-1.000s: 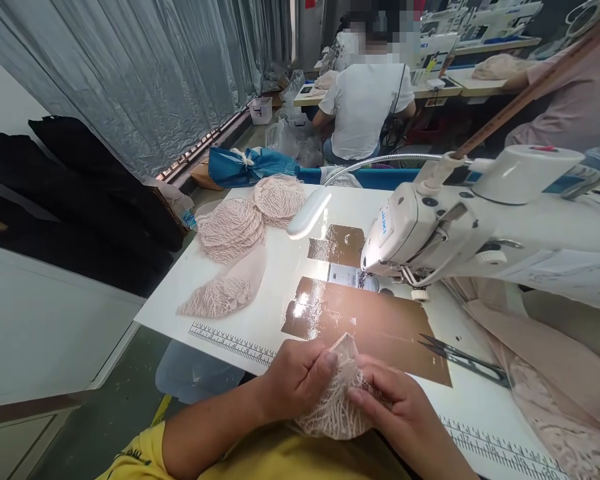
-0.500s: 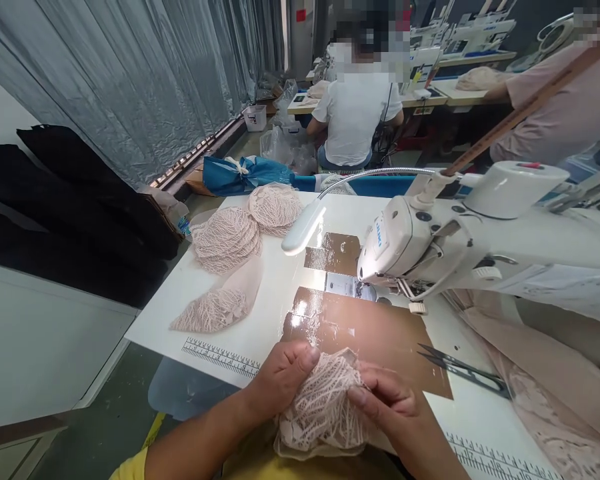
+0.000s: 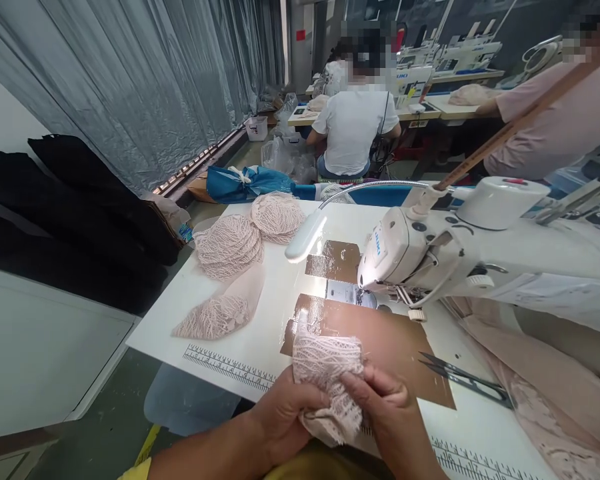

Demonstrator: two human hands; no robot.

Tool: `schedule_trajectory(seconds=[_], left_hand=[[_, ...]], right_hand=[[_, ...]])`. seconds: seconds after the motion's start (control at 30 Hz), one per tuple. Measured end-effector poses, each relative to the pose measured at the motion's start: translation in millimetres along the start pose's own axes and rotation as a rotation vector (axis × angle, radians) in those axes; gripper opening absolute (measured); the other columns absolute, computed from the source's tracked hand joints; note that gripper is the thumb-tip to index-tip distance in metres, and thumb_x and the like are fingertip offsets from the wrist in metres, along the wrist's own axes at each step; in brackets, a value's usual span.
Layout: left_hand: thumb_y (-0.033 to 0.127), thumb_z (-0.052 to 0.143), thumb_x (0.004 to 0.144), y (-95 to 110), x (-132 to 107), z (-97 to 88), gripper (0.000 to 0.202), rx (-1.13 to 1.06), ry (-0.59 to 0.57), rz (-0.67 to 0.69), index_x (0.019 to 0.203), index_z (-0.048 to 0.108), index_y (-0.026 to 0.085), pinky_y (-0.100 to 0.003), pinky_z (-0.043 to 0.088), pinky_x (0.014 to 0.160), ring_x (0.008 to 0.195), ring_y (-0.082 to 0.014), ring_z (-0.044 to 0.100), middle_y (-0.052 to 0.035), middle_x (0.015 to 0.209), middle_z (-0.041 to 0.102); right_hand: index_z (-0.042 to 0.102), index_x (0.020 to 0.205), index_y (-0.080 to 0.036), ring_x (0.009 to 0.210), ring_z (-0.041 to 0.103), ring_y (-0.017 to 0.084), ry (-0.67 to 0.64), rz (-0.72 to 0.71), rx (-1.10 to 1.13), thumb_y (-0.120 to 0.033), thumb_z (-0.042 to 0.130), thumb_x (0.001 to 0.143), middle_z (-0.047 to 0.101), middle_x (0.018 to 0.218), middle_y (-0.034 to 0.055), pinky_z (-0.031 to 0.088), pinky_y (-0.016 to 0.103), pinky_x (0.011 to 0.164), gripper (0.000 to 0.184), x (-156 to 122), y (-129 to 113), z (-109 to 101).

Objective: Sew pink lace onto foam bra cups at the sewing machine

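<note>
A pale pink lace piece (image 3: 327, 357) is held up between both hands at the front edge of the sewing table, partly folded over on itself. My left hand (image 3: 293, 413) grips its lower left side, thumb pressed across the lace. On the right edge, my right hand (image 3: 383, 400) pinches the fabric between thumb and fingers. Beyond the hands stands a white sewing machine (image 3: 395, 250), its needle area over a metal plate (image 3: 347, 292). Black thread snips (image 3: 465, 379) lie on the table to the right of my right hand.
Stacked lace cups (image 3: 229, 245) and a second lace stack (image 3: 277, 217) sit at the far left, with a loose lace piece (image 3: 217, 313) nearer. A lamp (image 3: 305, 237) arches over the table. Pink fabric (image 3: 510, 360) lies at right. A person in a white shirt (image 3: 355, 130) sits ahead.
The lace piece has been raised and turned, its folded top now standing above my hands. My left hand has shifted lower on it. The view has tilted slightly.
</note>
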State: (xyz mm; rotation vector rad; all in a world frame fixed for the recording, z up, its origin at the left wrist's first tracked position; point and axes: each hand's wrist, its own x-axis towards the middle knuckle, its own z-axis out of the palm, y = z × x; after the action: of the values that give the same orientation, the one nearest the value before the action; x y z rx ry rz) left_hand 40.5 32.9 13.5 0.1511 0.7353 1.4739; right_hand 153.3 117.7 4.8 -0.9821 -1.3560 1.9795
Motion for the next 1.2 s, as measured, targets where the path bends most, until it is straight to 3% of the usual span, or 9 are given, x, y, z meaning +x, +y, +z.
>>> schedule_trajectory(seconds=[0.13, 0.2, 0.23, 0.3, 0.33, 0.4, 0.5, 0.7, 1.2], left_hand=[[0.002, 0.069, 0.053, 0.9, -3.6, -16.0, 0.027, 0.100, 0.049, 0.037, 0.077, 0.071, 0.015, -0.021, 0.044, 0.061, 0.059, -0.0103, 0.056, -0.0022, 0.070, 0.066], [0.013, 0.072, 0.063, 12.0, -14.3, -32.0, 0.009, 0.230, -0.119, 0.022, 0.058, 0.065, 0.013, -0.021, 0.043, 0.055, 0.051, -0.0093, 0.053, -0.0018, 0.057, 0.060], [0.020, 0.071, 0.068, 20.9, -20.8, -39.0, 0.025, 0.306, -0.289, -0.031, 0.048, 0.058, 0.013, -0.020, 0.041, 0.050, 0.045, -0.0091, 0.050, -0.0018, 0.048, 0.054], [0.033, 0.071, 0.072, 43.2, -32.9, -46.3, 0.031, 0.501, -0.565, -0.109, 0.051, 0.061, 0.012, -0.023, 0.044, 0.050, 0.050, -0.0133, 0.056, -0.0069, 0.056, 0.060], [0.037, 0.067, 0.076, 55.0, -37.2, -45.6, 0.031, 0.574, -0.587, -0.051, 0.059, 0.065, 0.011, -0.024, 0.046, 0.054, 0.055, -0.0145, 0.059, -0.0093, 0.064, 0.064], [0.036, 0.070, 0.074, 75.1, -40.3, -36.7, 0.025, 0.776, -0.405, 0.244, 0.087, 0.069, 0.014, -0.030, 0.050, 0.078, 0.081, -0.0199, 0.064, -0.0100, 0.086, 0.068], [0.036, 0.085, 0.056, 86.8, -32.1, -19.0, 0.072, 1.155, -0.233, 0.410, 0.121, 0.058, 0.018, -0.036, 0.043, 0.096, 0.101, -0.0246, 0.058, -0.0102, 0.112, 0.063], [0.034, 0.070, 0.076, 65.9, -15.9, -18.8, 0.030, 1.151, -0.292, 0.294, 0.096, 0.064, 0.013, -0.020, 0.041, 0.064, 0.068, -0.0105, 0.051, -0.0003, 0.078, 0.059], [0.031, 0.070, 0.075, 68.7, -10.4, -7.2, 0.022, 1.224, -0.165, 0.260, 0.082, 0.057, 0.014, -0.020, 0.034, 0.061, 0.066, -0.0091, 0.042, 0.0036, 0.070, 0.049]], right_hand=[[0.070, 0.066, -0.020, 0.061, 0.060, 0.019, 0.089, 0.058, 0.244, -0.039, 0.081, 0.063, 0.066, 0.062, 0.0016, 0.051, 0.031, 0.062, 0.022, 6.7, -7.2, -10.5], [0.068, 0.065, -0.020, 0.059, 0.059, 0.018, 0.156, 0.036, 0.249, -0.037, 0.084, 0.059, 0.065, 0.061, 0.0008, 0.052, 0.031, 0.060, 0.024, 9.3, -16.3, -18.8], [0.067, 0.065, -0.020, 0.057, 0.058, 0.016, 0.162, 0.044, 0.236, -0.037, 0.085, 0.058, 0.064, 0.060, 0.0001, 0.051, 0.030, 0.058, 0.025, 9.5, -20.9, -21.6], [0.064, 0.063, -0.020, 0.053, 0.055, 0.013, 0.105, 0.105, 0.188, -0.037, 0.085, 0.057, 0.062, 0.058, -0.0015, 0.049, 0.026, 0.054, 0.028, 7.1, -28.1, -22.1], [0.062, 0.062, -0.019, 0.052, 0.054, 0.012, 0.046, 0.142, 0.150, -0.038, 0.085, 0.058, 0.061, 0.058, -0.0020, 0.047, 0.024, 0.052, 0.029, 4.6, -30.2, -19.7], [0.061, 0.062, -0.018, 0.053, 0.051, 0.010, -0.091, 0.180, 0.071, -0.039, 0.083, 0.060, 0.060, 0.059, -0.0025, 0.042, 0.021, 0.050, 0.031, -1.8, -31.3, -11.1], [0.062, 0.069, -0.019, 0.056, 0.050, 0.011, -0.249, 0.120, -0.073, -0.042, 0.078, 0.066, 0.059, 0.062, -0.0025, 0.040, 0.021, 0.051, 0.028, -9.7, -28.0, 1.6], [0.064, 0.065, -0.020, 0.069, 0.057, 0.016, -0.256, -0.165, -0.357, -0.041, 0.064, 0.080, 0.062, 0.076, 0.0018, 0.044, 0.026, 0.063, 0.025, -9.2, -23.4, 2.8], [0.059, 0.063, -0.020, 0.072, 0.063, 0.018, -0.166, -0.244, -0.432, -0.038, 0.062, 0.082, 0.067, 0.082, 0.0057, 0.049, 0.026, 0.063, 0.026, -5.8, -22.9, 3.7]])
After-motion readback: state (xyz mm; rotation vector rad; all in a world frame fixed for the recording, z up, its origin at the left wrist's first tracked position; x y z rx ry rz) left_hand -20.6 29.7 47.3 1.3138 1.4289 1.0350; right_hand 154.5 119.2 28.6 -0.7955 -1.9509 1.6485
